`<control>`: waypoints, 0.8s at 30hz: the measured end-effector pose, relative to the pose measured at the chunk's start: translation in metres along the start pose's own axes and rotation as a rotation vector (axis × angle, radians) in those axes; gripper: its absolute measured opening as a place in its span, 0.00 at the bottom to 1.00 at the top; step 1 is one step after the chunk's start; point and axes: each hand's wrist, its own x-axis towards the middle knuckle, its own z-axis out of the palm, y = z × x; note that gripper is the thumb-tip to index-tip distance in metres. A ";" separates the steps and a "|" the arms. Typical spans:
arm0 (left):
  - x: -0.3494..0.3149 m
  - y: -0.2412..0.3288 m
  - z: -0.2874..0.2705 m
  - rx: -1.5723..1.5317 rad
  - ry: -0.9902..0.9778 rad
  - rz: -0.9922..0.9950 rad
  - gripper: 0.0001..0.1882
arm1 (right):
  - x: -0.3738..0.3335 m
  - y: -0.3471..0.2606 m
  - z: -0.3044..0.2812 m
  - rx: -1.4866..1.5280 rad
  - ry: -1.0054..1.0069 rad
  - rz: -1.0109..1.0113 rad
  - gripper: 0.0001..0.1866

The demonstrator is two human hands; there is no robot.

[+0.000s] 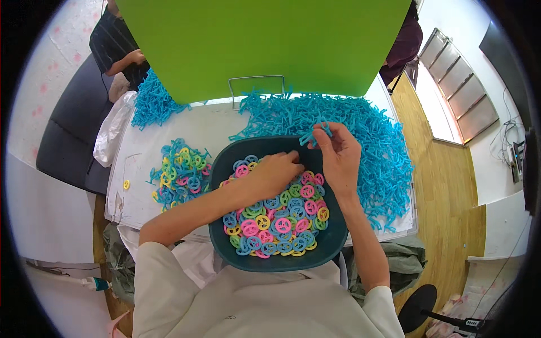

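Observation:
A dark green basin sits in front of me, holding many small plastic wheels in pink, blue, yellow and green. My left hand reaches over them near the basin's far side, its fingers curled; whatever they grip is hidden from view. Above the basin's far right rim, my right hand is closed, with thumb and fingers pinching small blue plastic stems. Just beyond it lies a big heap of the same kind of blue stems.
Left of the basin is a pile of wheels joined to blue stems; one yellow wheel lies apart. A bright green panel rises behind the white table. Another person is partly visible at far left, near more stems.

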 end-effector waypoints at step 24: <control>0.008 0.010 -0.053 -1.233 0.357 -0.481 0.04 | -0.002 -0.006 0.000 -0.117 -0.091 0.072 0.07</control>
